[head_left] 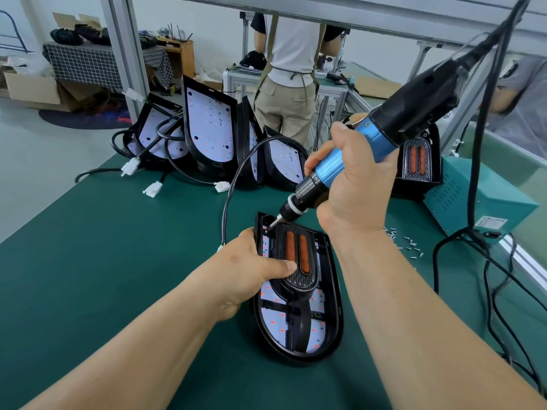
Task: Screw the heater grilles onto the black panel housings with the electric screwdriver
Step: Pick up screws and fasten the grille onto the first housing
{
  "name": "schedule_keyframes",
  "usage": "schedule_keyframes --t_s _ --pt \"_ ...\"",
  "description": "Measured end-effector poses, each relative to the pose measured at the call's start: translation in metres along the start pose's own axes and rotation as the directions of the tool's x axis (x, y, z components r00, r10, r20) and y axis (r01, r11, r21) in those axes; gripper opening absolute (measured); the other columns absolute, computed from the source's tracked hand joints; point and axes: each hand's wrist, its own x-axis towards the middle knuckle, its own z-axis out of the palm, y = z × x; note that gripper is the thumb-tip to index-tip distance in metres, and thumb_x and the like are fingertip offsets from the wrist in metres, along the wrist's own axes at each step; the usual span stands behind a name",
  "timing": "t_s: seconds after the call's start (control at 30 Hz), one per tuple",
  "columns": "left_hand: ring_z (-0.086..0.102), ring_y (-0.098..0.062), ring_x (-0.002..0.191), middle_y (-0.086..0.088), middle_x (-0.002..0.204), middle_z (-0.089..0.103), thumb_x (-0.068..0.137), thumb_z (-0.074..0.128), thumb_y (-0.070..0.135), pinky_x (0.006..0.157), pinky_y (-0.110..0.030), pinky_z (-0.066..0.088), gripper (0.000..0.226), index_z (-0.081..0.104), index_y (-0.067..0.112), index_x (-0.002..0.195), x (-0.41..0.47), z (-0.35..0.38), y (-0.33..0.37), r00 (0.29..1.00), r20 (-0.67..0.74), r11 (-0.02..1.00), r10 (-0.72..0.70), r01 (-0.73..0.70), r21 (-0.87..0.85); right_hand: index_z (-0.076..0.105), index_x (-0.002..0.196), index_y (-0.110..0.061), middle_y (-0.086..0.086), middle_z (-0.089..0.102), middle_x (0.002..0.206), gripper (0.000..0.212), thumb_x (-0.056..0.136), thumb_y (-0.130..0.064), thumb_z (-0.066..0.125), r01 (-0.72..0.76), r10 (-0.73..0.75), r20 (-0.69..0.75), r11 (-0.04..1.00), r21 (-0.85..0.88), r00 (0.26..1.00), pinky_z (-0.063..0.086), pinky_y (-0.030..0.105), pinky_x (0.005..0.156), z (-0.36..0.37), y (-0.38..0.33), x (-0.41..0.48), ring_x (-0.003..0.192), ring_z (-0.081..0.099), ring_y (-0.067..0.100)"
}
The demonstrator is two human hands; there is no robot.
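- Driving a screw at the far-left corner of the housing (334, 321): the right hand (352, 184) has its fingers wrapped round the screwdriver (384, 134), tilted so the bit meets the hole.
- Left hand (251, 261) grips the housing's edge, with the thumb pinning the grille (299, 261) so nothing twists.
- Housing lies flat on the worktop (118, 261), with spare screws (408, 244) within reach.

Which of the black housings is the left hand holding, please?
The nearest housing, lying flat in front: the left hand grips its edge, thumb on the grille. The others sit farther back, untouched.
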Motion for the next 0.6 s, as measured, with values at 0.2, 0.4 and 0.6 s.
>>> schedule_keyframes --t_s 0.2,0.4,0.6 --pt "0.071 -0.033 0.102 -0.014 0.105 0.075 0.086 0.069 -0.004 0.102 -0.051 0.049 0.035 0.06 0.005 0.118 0.002 0.0 0.009 1.0 -0.015 1.0 0.02 -0.02 0.005 0.051 0.103 -0.015 0.002 0.049 0.056 0.023 0.086 -0.006 0.062 -0.004 0.031 -0.147 0.984 0.177 0.989 0.046 0.028 0.051 -0.025 -0.016 0.008 0.045 0.051 0.016" --pt "0.069 -0.026 0.109 -0.008 0.116 0.073 0.085 0.075 0.011 0.105 -0.047 0.048 0.051 0.053 0.011 0.132 0.01 0.0 0.018 1.0 0.014 0.99 0.017 -0.018 0.14 0.047 0.105 -0.012 0.002 0.051 0.067 0.029 0.086 -0.014 0.069 -0.001 0.205 -0.476 0.92 0.393 0.855 0.048 0.025 0.057 -0.097 -0.042 0.015 0.055 0.051 0.017" --pt "0.056 -0.023 0.121 -0.003 0.131 0.061 0.08 0.066 0.063 0.096 -0.033 0.042 0.087 0.036 0.024 0.151 0.011 -0.006 0.053 0.899 -0.238 0.551 0.368 -0.005 0.835 0.049 0.081 -0.016 -0.001 0.054 0.054 0.016 0.086 -0.017 0.064 -0.009 0.3 -0.516 0.871 0.492 0.802 0.048 0.021 0.051 -0.158 -0.052 0.004 0.044 0.054 0.015"
